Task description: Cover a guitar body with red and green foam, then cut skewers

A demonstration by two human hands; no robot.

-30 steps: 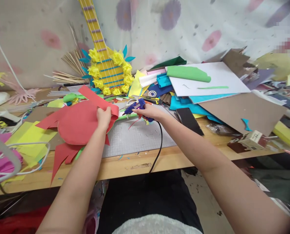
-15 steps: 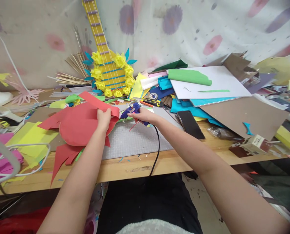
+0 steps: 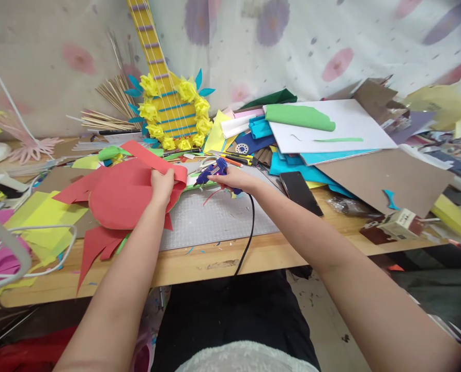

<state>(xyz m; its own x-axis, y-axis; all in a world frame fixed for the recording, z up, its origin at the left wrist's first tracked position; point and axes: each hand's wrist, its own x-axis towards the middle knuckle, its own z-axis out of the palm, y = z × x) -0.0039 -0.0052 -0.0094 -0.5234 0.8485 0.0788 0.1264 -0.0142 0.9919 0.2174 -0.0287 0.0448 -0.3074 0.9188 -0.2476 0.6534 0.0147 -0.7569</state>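
My left hand (image 3: 163, 185) is closed on a strip of red paper (image 3: 147, 156) that curls over at its right end. Beneath lies a big rounded red paper piece (image 3: 116, 194) with pointed parts sticking out at the left and below. My right hand (image 3: 232, 178) grips a blue glue gun (image 3: 214, 171), its nozzle pointing left towards the curled strip and a white and green edge there. Whether the nozzle touches the paper I cannot tell. A black cord (image 3: 249, 243) runs from the gun down over the table edge. Under both hands is a grey cutting mat (image 3: 218, 219).
A yellow paper guitar (image 3: 172, 111) with yellow flowers leans on the back curtain. Right of the mat lie a black phone (image 3: 300, 192), a white board (image 3: 331, 132) and brown cardboard (image 3: 393, 178). Yellow sheets (image 3: 40, 219) and a white cable (image 3: 73, 237) lie at the left.
The glue gun has moved slightly away from the curled strip, to the right. My left hand keeps its hold on the red paper. The whole view has shifted a little.
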